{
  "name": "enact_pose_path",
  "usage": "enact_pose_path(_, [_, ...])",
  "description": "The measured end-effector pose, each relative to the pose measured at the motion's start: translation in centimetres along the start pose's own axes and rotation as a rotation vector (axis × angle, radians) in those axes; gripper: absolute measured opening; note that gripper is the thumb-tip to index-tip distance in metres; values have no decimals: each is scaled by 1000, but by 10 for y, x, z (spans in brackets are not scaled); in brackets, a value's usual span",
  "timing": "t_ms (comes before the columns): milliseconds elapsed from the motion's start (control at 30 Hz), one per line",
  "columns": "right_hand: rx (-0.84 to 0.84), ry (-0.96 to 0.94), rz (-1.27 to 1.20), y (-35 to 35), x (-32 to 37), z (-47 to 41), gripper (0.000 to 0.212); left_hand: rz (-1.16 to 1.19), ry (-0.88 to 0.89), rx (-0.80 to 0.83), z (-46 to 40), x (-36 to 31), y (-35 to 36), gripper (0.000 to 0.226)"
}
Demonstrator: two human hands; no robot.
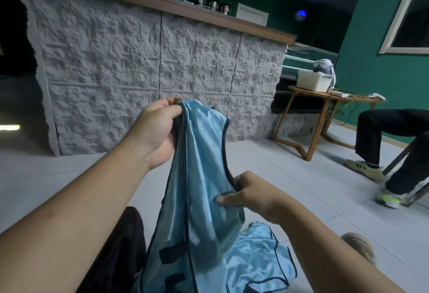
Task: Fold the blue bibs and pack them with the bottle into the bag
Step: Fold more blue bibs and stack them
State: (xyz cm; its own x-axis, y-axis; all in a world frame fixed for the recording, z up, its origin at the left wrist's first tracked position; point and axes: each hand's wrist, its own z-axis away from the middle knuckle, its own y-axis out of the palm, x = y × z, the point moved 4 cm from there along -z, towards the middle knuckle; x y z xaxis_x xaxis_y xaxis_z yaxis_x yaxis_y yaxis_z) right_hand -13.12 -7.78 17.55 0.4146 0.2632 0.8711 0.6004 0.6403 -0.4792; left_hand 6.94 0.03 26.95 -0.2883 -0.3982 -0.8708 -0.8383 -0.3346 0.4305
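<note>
The left hand (157, 128) is raised in the middle of the view, its fingers and thumb curled over the top edge of a blue bib (199, 176) and pinching the cloth at a dark-trimmed strap. The right hand (250, 193) sits lower and to the right, thumb laid across the front of the same bib and fingers tucked behind its dark-edged side, gripping it there. Between the two hands the bib hangs in long loose folds, shiny, with dark binding along its edges and dark patches near its lower part, which drops out of view at the bottom.

A second bib (260, 260) lies crumpled on the floor (301, 176) just right of the hanging one, near the bottom edge of the view, partly hidden behind it. A dark cloth shape (120, 246) lies on the floor to the left, under the left forearm; whether it is the bag cannot be told. A shoe (359, 244) shows at the lower right, beyond the right forearm.

Ahead stands a counter (139, 65) faced with rough grey stone panels under a brown top, with metal canisters (213, 3) on it at the far end. To the right a small round wooden table (325, 97) carries a white box (313, 80). Beside it another person's legs (394, 135) in dark trousers and light sneakers are seen seated by a green wall (371, 37).
</note>
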Motion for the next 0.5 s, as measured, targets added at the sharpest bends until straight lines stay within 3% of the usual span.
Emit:
enact_pose_path(133, [-5, -45, 11, -16, 7, 5, 9, -141, 9, -41, -9, -13, -17, 26])
enact_pose_path(300, [-52, -122, -348, -34, 17, 11, 19, -430, -5, -48, -23, -15, -34, 34])
enact_pose_path(400, [-87, -128, -489, -38, 20, 10, 24, -459, -69, -2, -23, -9, -41, 38])
enact_pose_path(500, [-124, -114, -506, -38, 26, 11, 26, -357, -135, 51, -27, 1, -41, 26])
